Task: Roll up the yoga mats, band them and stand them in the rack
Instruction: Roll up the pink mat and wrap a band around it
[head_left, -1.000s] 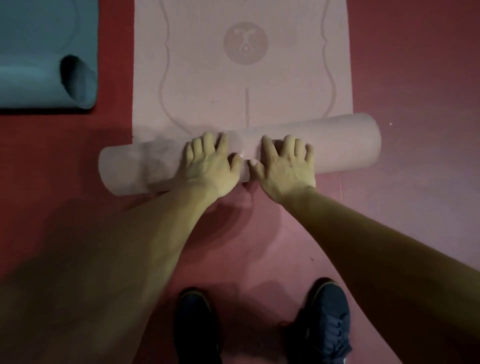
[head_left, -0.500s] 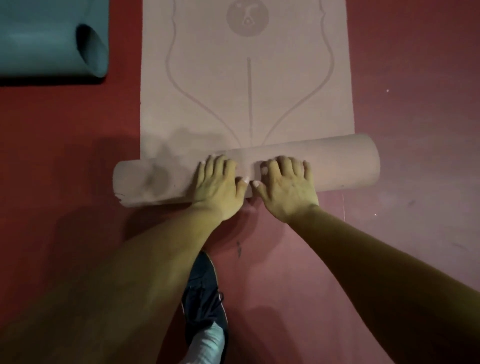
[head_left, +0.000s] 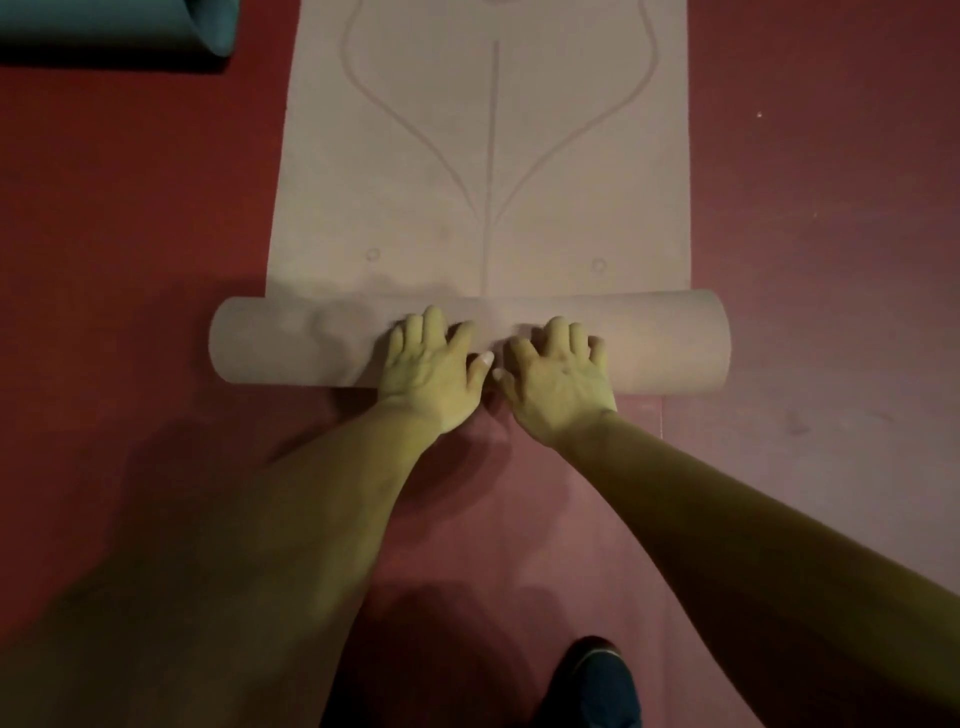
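Red floor (head_left: 130, 208), dim, flecked with a few pale specks at right, paler in a band on the near side of the roll. Flat on it up the middle: pink mat (head_left: 483, 156), printed with curved lines and a centre line, near end wound into a roll (head_left: 291, 343) lying crosswise and jutting past the flat part on both sides. Far left corner, well apart: teal mat (head_left: 104, 23), rolled, open end facing right. Bottom edge, right of centre: dark shoe (head_left: 592, 686).

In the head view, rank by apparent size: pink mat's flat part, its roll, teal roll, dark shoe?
1. flat part of the pink yoga mat
2. its rolled pink tube
3. teal rolled mat and dark blue shoe: alike, both cropped by the frame, unranked
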